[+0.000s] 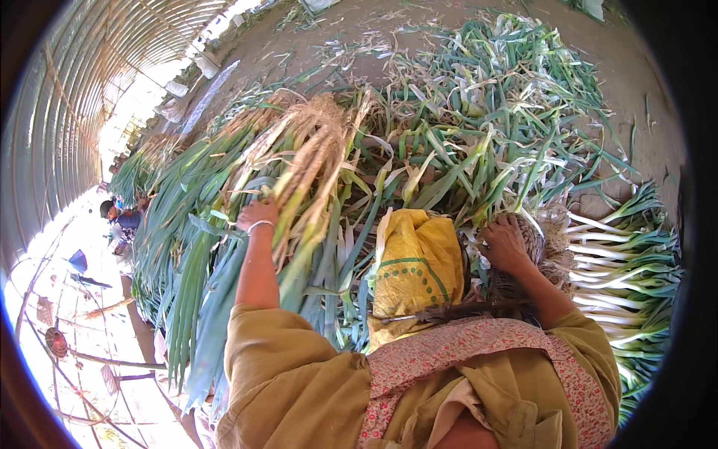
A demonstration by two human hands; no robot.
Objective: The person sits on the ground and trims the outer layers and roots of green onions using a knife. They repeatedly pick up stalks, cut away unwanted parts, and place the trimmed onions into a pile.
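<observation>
My left hand (258,216), with a pale bangle at the wrist, is closed around some uncleaned leeks (303,179) at the edge of a large heap. Their shaggy brown roots point away from me, and their long green leaves hang towards me. My right hand (505,244) is lowered beside a brown, ribbed, basket-like object (530,236); whether its fingers grip anything is unclear. Between my arms a yellow woven sack (418,264) with a green printed pattern covers my lap. Across the sack lies a thin dark tool (449,313), partly hidden.
Cleaned leeks (603,264) with white stems lie stacked at my right. Ahead spreads a pile of stripped leaves (505,106) on the earthen floor (611,50). A curved, ribbed wall (61,112) rises at the left, with another person (126,219) low down near it.
</observation>
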